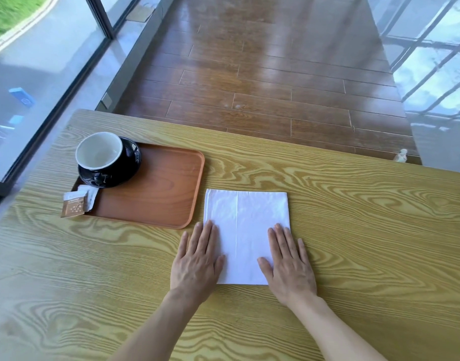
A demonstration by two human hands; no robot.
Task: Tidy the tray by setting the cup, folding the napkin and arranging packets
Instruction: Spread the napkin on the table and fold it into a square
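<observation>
- White paper napkin (245,225): lies flat on the wooden table (354,230), just right of the tray (155,188); one vertical crease runs down its middle. Judged thin, light and limp; likely to slide on the smooth tabletop and to tear if pulled hard. Best taken by a corner or an edge, lifted gently, then pressed along the fold.
- Left hand (197,264): fingers straight and close together, palm down, pressing the napkin's near left edge, partly on the table. Holds nothing.
- Right hand (288,267): fingers straight, slightly spread, palm down on the napkin's near right part. Holds nothing.
- Black cup (101,152), white inside, upright on a black saucer (129,162) at the tray's far left corner. Judged ceramic: heavy, rigid, breakable.
- Packets (77,203): one brown, at least one white behind it, at the tray's near left edge, the brown one overhanging the rim onto the table. Judged light and crinkly; pinch by an edge.
- Step in hand, as judged: flattening the napkin ahead of folding; packets not yet arranged.
</observation>
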